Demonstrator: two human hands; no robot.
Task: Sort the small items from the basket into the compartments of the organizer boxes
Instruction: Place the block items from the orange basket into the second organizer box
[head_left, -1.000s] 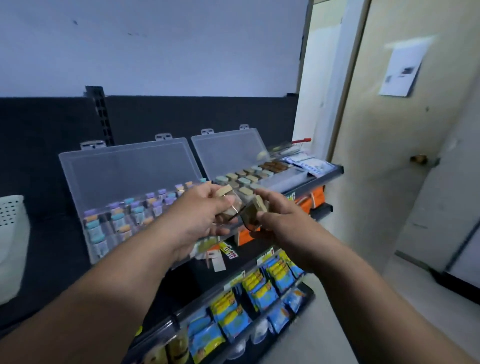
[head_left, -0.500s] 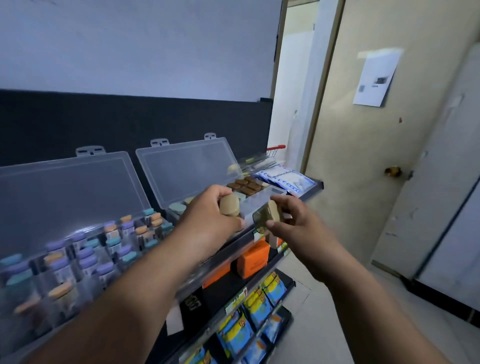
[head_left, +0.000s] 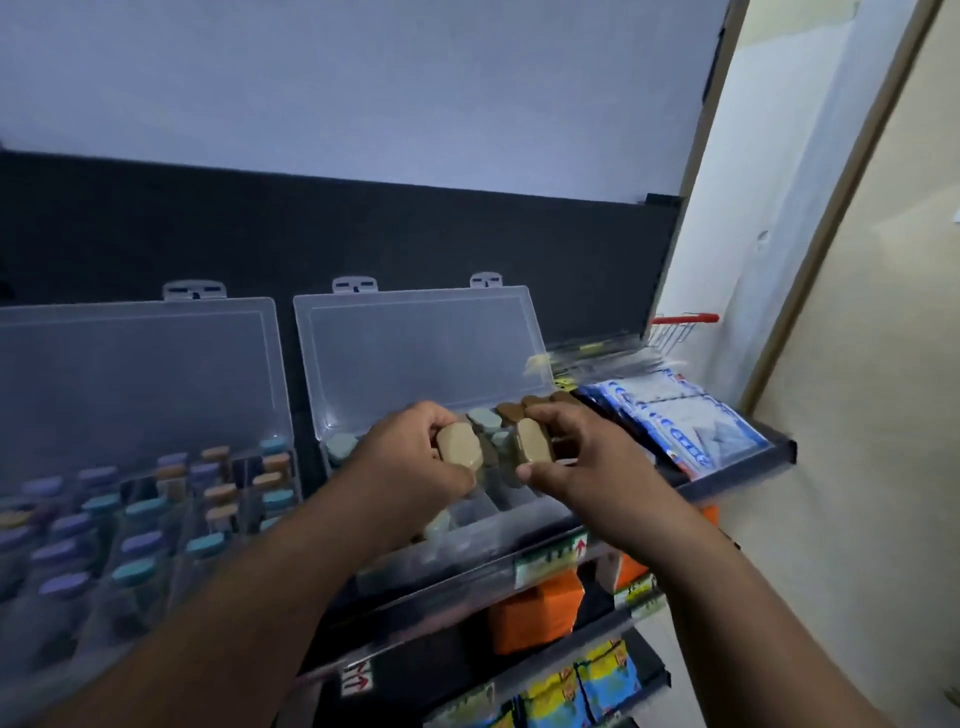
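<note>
Head view shows the left hand (head_left: 410, 462) curled around a small vial with tan cap (head_left: 457, 446), and the right hand (head_left: 582, 462) pinching a second tan-capped vial (head_left: 531, 441) just beside it. Both vials are over the right organizer box (head_left: 415, 353), which stands open on the shelf (head_left: 769, 457). Beside it, the left organizer box (head_left: 140, 364) holds purple, teal and tan capped vials. Blue-white packets (head_left: 675, 421) lie at the right.

Two hands (head_left: 410, 465) (head_left: 589, 462), two organizer boxes (head_left: 130, 374) (head_left: 415, 353)

2 tan-capped vials (head_left: 457, 447) over rt box (head_left: 415, 348)
</note>
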